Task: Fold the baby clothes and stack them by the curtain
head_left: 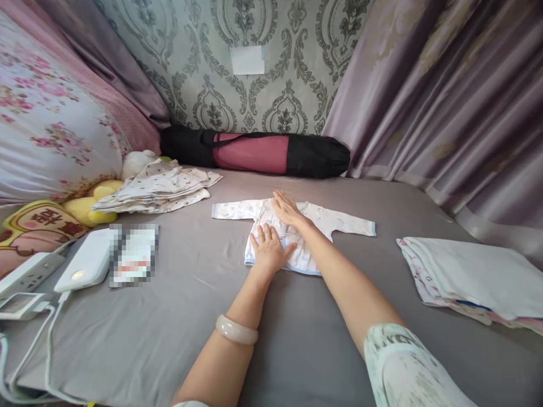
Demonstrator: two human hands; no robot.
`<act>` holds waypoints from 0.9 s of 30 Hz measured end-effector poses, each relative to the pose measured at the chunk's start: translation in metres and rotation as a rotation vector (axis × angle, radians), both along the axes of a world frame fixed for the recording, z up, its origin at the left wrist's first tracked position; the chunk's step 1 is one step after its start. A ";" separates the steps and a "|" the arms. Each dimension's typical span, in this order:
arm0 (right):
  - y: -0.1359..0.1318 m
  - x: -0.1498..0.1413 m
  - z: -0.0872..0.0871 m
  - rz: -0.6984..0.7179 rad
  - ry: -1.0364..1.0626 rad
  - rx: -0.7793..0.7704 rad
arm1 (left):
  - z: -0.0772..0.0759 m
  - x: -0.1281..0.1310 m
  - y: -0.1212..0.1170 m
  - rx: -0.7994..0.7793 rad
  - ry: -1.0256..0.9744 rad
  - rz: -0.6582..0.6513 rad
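Note:
A small white baby shirt (316,249) with light blue trim lies spread on the grey sheet, both sleeves stretched out sideways. My left hand (269,249) rests flat on its lower left front, fingers spread. Higher up, near the neckline, my right hand (286,210) lies on the cloth with its fingers straight and close together. Neither hand grips the fabric. The palms hide part of the shirt's front. A pale bangle (236,330) is on my left wrist.
At left are patterned cloths (159,189), a white power bank (87,260), a power strip (31,274) with cables, and a blurred packet (133,255). Folded clothes (475,277) lie at right. A black and pink bag (252,152) lies along the wall.

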State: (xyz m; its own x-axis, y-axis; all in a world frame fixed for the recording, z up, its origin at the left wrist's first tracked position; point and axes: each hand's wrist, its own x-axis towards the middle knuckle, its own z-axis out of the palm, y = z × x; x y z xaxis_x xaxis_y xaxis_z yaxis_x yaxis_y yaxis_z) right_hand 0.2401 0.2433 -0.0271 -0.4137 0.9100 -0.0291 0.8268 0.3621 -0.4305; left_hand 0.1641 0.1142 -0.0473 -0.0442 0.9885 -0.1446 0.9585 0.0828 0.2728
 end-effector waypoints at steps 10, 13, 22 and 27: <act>-0.074 0.109 -0.019 -0.104 -0.266 -0.002 | -0.004 -0.001 0.001 0.074 0.014 0.048; -0.099 0.113 -0.022 -0.056 -0.283 0.036 | -0.004 0.001 -0.001 0.121 0.010 0.035; -0.158 0.119 -0.021 -0.018 -0.265 0.031 | 0.000 0.007 -0.011 0.101 0.026 -0.308; -0.184 0.134 -0.016 0.028 -0.275 0.041 | 0.001 0.003 -0.011 0.060 0.038 -0.321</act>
State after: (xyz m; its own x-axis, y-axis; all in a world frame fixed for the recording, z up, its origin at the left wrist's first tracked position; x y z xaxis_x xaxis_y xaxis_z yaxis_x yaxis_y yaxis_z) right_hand 0.3741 0.0592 -0.0432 -0.4203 0.9011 -0.1070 0.9000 0.3990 -0.1753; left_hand 0.1672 0.1030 -0.0466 0.2664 0.9597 -0.0895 0.9426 -0.2400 0.2320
